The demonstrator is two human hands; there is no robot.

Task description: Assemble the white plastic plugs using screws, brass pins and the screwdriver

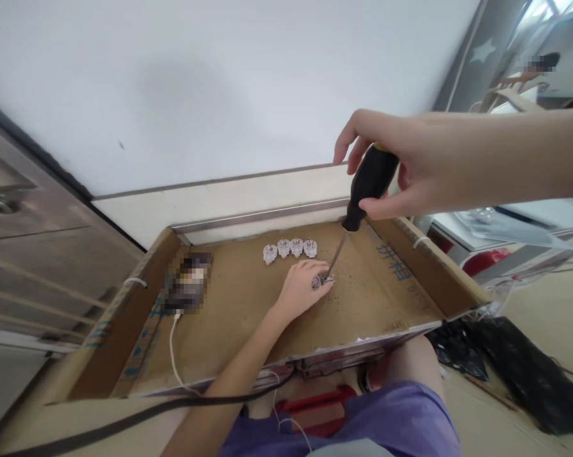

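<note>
- Left grip (301,284): narrow, closed about the small piece (316,282) and pressing it down on the floor of the box (238,285), around the middle and somewhat nearer the right edge than the left. Keep that hold low and firm, since a piece so small will probably twist as soon as torque comes on.
- Right grip (403,141): holding the black handle of the driver (370,184) between thumb and fingers, with the index finger lifted away. Wrapping that finger round should give a steadier turn.
- The shaft runs down to the piece, handle leaning toward the box's right edge. The tip is tiny and partly masked by the left fingers, so I cannot tell how well it is seated; feel for a solid bite before turning.
- Line the shaft up with the screw's axis, push gently, turn slowly. Too much force could crack the piece or skid the tip.
- Hold the left fingertips to the sides, out of the path of a slip.
- The four white pieces (296,246) stand in a row near the far edge, just beyond the left fingers; avoid nudging them.
</note>
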